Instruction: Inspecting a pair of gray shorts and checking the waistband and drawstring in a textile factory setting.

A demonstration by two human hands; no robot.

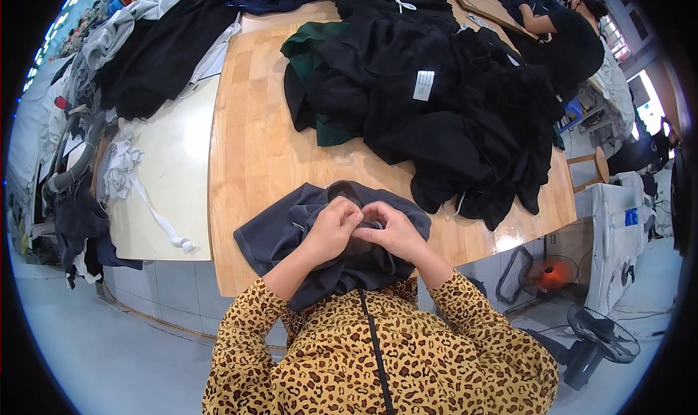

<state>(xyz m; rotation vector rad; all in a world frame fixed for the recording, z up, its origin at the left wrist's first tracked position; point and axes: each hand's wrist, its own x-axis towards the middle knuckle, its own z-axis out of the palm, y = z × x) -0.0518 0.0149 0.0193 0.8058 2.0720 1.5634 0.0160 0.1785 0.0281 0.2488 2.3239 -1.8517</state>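
A dark grey garment [276, 222] lies bunched at the near edge of the wooden table [247, 124], partly hanging toward my body. Over its gathered middle, my left hand [333, 229] is closed, thumb and fingertips pinched together on the cloth. Close beside it, my right hand [392, 232] curls inward with its fingers closed on the same garment, and the two hands nearly meet. Exactly which edge or seam lies between the fingertips is hidden. Just beyond the hands, a darker opening or fold of the garment stands up.
A large heap of black garments [451, 131] with a white label [424, 85] covers the far right. At left, a cream tabletop [174, 146] bears white strips [125, 164] and black cloth [163, 58]. Fans [602, 335] stand at lower right. A person [574, 44] works at far right.
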